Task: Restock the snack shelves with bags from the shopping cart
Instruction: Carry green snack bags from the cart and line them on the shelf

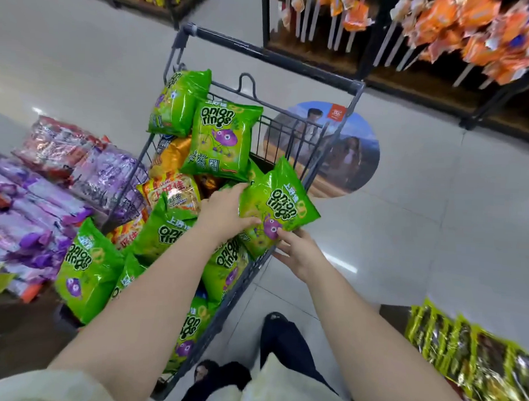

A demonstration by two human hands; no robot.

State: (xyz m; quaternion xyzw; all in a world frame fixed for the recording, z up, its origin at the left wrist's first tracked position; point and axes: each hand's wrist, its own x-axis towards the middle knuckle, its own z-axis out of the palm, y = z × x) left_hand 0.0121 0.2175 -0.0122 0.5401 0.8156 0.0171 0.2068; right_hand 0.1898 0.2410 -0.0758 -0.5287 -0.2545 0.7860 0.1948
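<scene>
Green onion-rings bag (282,201) is held over the cart's (277,59) right rim by both hands. Left hand (227,212) is curled round its left edge, thumb on front. Right hand (297,251) pinches the bottom corner. More green bags (220,138) are piled in the cart; purple packs (32,210) are stacked at left.

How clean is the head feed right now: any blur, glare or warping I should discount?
Head view: the onion rings bag, left hand and right hand are sharp; purple packs at left and orange packs top right are blurred; glare spots the floor; the wide lens stretches the frame edges.
</scene>
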